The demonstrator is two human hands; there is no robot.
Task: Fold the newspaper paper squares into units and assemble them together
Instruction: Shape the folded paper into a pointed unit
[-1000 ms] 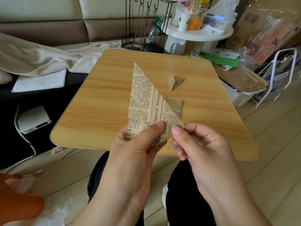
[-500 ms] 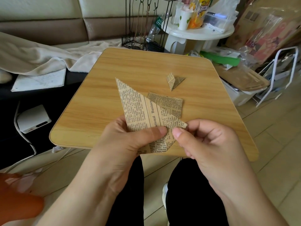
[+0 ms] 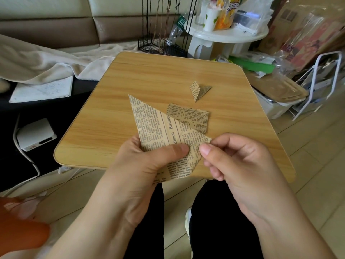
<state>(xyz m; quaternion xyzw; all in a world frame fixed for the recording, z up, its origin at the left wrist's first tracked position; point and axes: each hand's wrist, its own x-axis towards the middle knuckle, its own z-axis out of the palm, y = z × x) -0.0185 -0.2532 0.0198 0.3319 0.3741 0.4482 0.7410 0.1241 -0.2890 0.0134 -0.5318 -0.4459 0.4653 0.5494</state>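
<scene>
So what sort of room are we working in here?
Probably a lived-in living room: a leather sofa behind a low wooden table, and a white side table crowded with cups and snacks.

Bare forearms, no sleeves; black trousers (image 3: 220,221), white shoe (image 3: 187,219).

Wooden table (image 3: 130,86), white round stand (image 3: 227,37), wire rack (image 3: 162,43), beige blanket (image 3: 46,62)

folded newsprint sheet (image 3: 158,128): held | flat square (image 3: 188,116): table | small unit (image 3: 198,90): beyond
</scene>
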